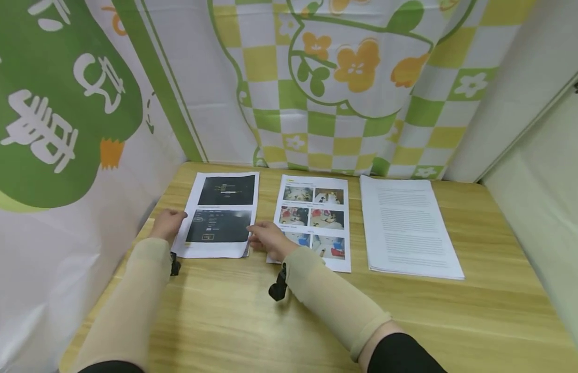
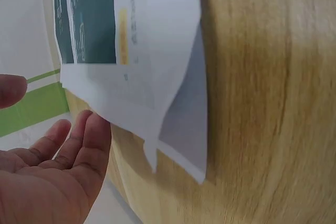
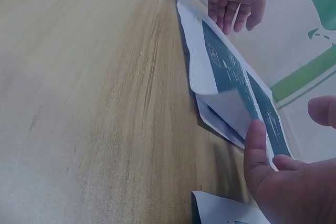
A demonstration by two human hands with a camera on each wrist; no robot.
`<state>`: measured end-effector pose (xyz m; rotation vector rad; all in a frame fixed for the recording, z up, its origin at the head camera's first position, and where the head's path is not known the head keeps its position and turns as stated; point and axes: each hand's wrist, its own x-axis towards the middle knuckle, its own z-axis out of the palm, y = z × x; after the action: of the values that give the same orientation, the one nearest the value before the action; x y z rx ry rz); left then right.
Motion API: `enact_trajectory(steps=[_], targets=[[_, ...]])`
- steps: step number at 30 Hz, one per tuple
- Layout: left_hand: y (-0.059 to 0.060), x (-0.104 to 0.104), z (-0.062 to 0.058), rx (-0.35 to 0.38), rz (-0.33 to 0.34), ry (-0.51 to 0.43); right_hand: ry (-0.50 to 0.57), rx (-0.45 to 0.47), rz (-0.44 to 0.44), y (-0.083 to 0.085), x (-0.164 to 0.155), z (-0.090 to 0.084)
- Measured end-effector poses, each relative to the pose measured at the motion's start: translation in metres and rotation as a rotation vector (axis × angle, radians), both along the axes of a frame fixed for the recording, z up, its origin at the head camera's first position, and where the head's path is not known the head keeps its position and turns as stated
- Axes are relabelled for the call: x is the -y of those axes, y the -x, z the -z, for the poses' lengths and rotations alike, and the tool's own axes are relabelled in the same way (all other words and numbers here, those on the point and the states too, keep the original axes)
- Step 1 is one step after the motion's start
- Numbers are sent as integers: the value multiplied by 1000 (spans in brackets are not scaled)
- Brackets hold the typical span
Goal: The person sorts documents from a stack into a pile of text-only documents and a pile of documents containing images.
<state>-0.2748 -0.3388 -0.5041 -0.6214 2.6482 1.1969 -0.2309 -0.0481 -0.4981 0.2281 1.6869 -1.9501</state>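
A small stack of printed sheets with dark screenshots [image 1: 222, 215] lies at the table's left. My left hand [image 1: 167, 223] rests at its left edge. In the left wrist view that hand [image 2: 52, 182] is palm up with straight fingers touching the raised edge of the sheets [image 2: 152, 51]. My right hand [image 1: 269, 239] sits at the stack's right edge, low down. In the right wrist view its fingers [image 3: 257, 145] touch the lifted corner of the sheets [image 3: 231, 85], and the thumb stands apart above. Neither hand grips the paper.
A sheet of colour photos [image 1: 312, 217] lies in the middle, partly under my right hand, and a text document stack [image 1: 410, 228] lies to the right. The wooden table [image 1: 279, 326] is backed by patterned cloth [image 1: 326, 93]. A green and white cloth hangs along the left side.
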Motion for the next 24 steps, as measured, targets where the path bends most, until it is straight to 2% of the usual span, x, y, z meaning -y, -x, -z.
enact_trajectory(steps=[3,5,9,12,18,21,24], targets=[[-2,6,0,-21,33,-5,21,4,-9,1,1,2],[-2,8,0,-40,30,-73,24,-6,6,1,2,5],[-2,9,1,-52,16,-187,-37,-83,96,0,5,10],[-1,7,2,-38,7,-216,-111,-145,146,-1,4,13],[2,9,5,-11,-8,-292,-266,-227,80,-4,-3,9],[4,10,6,15,0,-300,-341,-277,33,-5,-9,7],[4,10,7,39,28,-287,-371,-303,2,-7,-15,5]])
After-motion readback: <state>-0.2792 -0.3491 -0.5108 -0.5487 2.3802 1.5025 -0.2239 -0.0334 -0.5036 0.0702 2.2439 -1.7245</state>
